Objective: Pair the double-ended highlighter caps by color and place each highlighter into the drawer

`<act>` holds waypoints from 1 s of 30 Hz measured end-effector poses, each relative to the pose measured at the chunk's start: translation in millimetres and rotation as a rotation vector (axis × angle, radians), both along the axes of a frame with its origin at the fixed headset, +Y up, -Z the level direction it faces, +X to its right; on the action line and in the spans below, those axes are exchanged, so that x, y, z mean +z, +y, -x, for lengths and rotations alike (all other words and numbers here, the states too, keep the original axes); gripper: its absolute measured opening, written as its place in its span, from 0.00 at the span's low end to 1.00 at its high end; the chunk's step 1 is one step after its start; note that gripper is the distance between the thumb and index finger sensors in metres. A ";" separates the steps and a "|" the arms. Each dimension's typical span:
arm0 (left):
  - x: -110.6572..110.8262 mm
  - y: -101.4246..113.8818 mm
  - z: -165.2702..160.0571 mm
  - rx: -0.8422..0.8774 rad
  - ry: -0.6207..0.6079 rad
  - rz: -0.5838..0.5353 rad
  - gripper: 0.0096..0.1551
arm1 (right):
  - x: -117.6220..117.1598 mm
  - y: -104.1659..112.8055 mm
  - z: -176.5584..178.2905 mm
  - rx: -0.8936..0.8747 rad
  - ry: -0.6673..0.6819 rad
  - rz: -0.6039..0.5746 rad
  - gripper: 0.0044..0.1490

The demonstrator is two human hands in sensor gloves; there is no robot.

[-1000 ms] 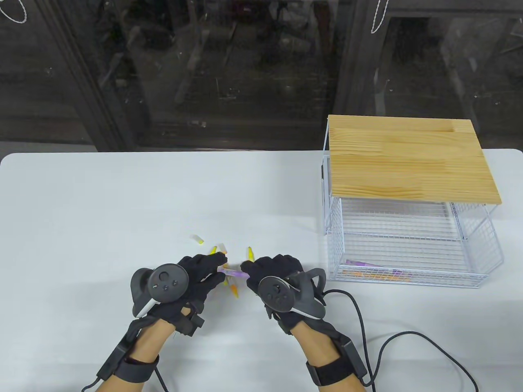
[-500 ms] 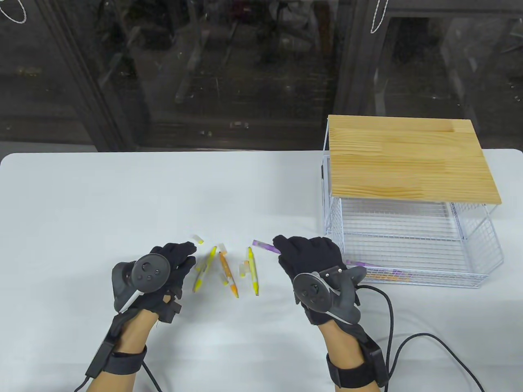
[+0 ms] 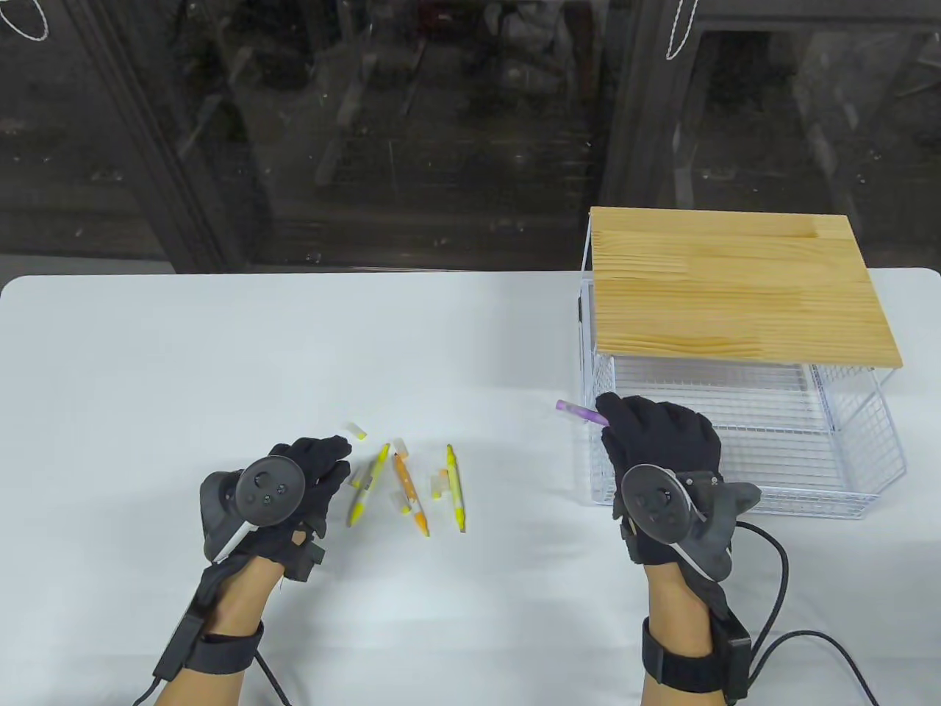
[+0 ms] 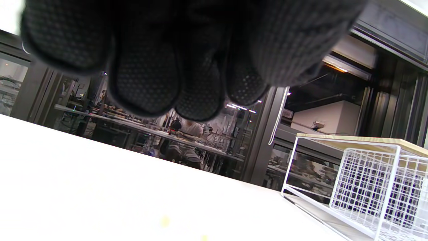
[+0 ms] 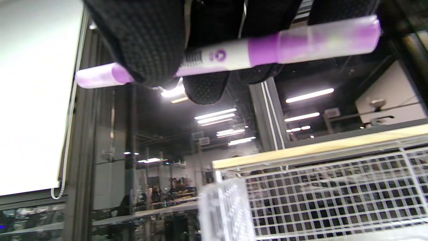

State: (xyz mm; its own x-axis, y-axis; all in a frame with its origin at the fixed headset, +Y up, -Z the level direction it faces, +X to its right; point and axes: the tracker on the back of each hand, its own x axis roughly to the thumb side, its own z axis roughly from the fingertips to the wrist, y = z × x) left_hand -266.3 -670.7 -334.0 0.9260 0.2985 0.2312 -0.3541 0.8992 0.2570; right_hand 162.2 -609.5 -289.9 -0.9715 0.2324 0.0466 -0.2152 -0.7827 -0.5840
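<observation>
A workshop or lab floor, by the look of it: a white desk (image 3: 220, 353) stands right against a dark-framed glass partition (image 3: 412, 132). Through the glass, long workbenches (image 4: 140, 129) are crowded with gear, and people are at them. Fluorescent ceiling strips (image 5: 309, 95) run overhead in rows. A blind cord (image 4: 277, 115) hangs by the glass, and a pale roller blind (image 5: 33, 100) covers one pane.

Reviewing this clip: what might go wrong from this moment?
The right hand holds the purple highlighter crosswise at the wire drawer; its protruding end may catch the front rim. On the table, loose caps lie among yellow and orange highlighters, so colours may get mismatched.
</observation>
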 end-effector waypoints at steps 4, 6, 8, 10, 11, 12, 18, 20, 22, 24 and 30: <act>0.0 -0.1 0.2 0.003 -0.001 0.004 0.25 | -4.1 -5.6 -16.0 -0.024 -0.060 0.031 0.28; 0.2 -0.1 0.2 0.003 -0.001 0.005 0.25 | -6.3 -9.4 -25.2 -0.047 -0.089 0.056 0.28; 0.2 -0.1 0.2 0.003 -0.002 0.007 0.25 | -8.1 -12.1 -31.5 -0.056 -0.105 0.071 0.28; 0.3 -0.1 0.1 0.002 -0.002 0.007 0.25 | -9.8 -15.8 -38.5 -0.068 -0.124 0.088 0.28; 0.3 -0.1 0.2 0.002 -0.002 0.008 0.25 | -11.1 -18.2 -42.8 -0.077 -0.133 0.095 0.28; 0.3 -0.1 0.2 0.003 -0.002 0.009 0.25 | -11.9 -19.8 -45.3 -0.083 -0.139 0.101 0.28; 0.4 -0.3 0.0 -0.002 -0.006 0.025 0.25 | -18.5 -34.8 -62.0 -0.130 -0.184 0.193 0.28; 0.3 -0.1 0.3 0.001 -0.006 0.026 0.25 | -21.4 -39.9 -66.0 -0.146 -0.191 0.232 0.28; 0.2 -0.1 0.6 0.004 -0.005 0.028 0.25 | -24.3 -45.0 -69.0 -0.146 -0.193 0.278 0.28; 0.2 -0.1 0.8 0.005 -0.005 0.030 0.25 | -27.8 -50.8 -71.5 -0.142 -0.200 0.336 0.28; 0.1 0.1 0.8 0.002 -0.004 0.035 0.25 | -34.8 -64.0 -74.8 -0.147 -0.199 0.445 0.28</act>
State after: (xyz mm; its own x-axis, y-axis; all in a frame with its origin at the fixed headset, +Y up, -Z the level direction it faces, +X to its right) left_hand -267.1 -670.6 -333.8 0.9244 0.3082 0.2246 -0.3568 0.9070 0.2238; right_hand 237.0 -673.5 -324.7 -0.9070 0.3223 -0.2712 -0.2601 -0.9349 -0.2415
